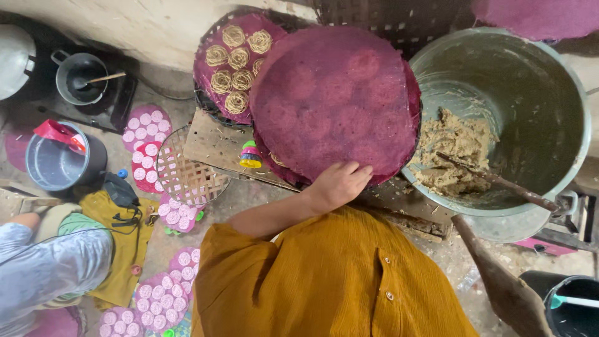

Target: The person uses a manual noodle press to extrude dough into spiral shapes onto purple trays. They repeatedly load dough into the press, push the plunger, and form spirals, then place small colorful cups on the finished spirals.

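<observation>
Left hand (337, 183) grips purple round tray (334, 100) edge.

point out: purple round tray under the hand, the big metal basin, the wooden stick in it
purple tray (334, 100), head view, centre of its top face
metal basin (530, 81), head view, bare inner wall
wooden stick (499, 182), head view, mid-shaft

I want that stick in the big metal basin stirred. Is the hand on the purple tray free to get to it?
Probably yes: the hand rests on the near edge of the purple tray, and the stick lies in the open metal basin just beside it, nothing between.
</observation>
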